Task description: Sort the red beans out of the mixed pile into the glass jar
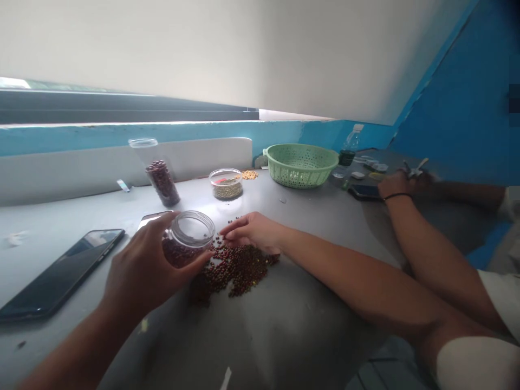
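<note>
My left hand [140,265] is wrapped round a clear plastic jar [192,246] with no lid on it. Dark red beans show through the jar's wall. Just right of the jar, my right hand [254,233] hovers low over a loose pile of mixed seeds [239,271], mostly dark red and brown with a few yellow ones. Its thumb and fingertips are pinched together at the far edge of the pile. What lies between those fingertips, if anything, is too small to make out.
A tilted-looking clear container of dark red beans [162,181], a round tub of greenish seeds [226,189], yellow kernels [249,174] and a green basket [303,168] stand along the back. One phone [60,276] lies left. At right are a bottle [350,146] and a co-worker's hands [396,185].
</note>
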### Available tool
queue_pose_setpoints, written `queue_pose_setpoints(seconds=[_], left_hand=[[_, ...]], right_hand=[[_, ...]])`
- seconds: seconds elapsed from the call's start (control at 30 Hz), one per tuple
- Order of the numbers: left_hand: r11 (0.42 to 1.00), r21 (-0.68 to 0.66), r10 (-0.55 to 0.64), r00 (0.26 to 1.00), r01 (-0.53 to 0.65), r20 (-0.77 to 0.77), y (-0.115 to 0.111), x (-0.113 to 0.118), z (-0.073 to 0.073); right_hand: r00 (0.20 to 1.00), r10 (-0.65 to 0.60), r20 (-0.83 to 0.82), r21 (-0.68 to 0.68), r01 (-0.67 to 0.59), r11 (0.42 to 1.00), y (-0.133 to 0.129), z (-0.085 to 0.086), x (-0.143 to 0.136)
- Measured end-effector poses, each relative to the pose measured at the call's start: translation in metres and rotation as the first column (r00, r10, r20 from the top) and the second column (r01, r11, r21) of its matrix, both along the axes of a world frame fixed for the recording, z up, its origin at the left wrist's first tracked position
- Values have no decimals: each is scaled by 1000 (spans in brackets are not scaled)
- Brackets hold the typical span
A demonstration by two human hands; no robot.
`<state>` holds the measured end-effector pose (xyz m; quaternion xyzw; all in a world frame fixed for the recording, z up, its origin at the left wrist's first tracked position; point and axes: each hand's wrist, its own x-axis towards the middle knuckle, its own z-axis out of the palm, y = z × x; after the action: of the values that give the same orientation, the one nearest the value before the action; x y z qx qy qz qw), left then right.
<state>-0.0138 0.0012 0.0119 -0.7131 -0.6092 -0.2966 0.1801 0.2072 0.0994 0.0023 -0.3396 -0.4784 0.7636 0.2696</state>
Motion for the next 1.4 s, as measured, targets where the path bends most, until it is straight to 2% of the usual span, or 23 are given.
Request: queue_pose_setpoints(seconds=[0.43,0.67,0.83,1.07,1.2,1.4], left_hand=[[1000,18,2,1000,-2,4,1,-5,-2],[966,53,-246,964,252,-103,-2,-5,-6],[956,79,-270,952,283,-144,-3,0,-4],[931,190,-257,930,311,-262,-4,7,2],[926,200,-259,925,320,-279,-10,17,7],[906,182,-319,899,382,-302,-15,30,9]], right_hand=[[997,17,-74,-103,-24,994,-1,2,-1],[990,-102,-97,-220,78,972,-10,13,-2],[986,-104,-132,-260,66,963,-19,20,-3],[923,-222,-313,-342,109,933,-29,29,-8],[840,-376,-391,-391,218,894,-35,37,-8],[828,-375,-416,-440,178,880,-37,43,-5]])
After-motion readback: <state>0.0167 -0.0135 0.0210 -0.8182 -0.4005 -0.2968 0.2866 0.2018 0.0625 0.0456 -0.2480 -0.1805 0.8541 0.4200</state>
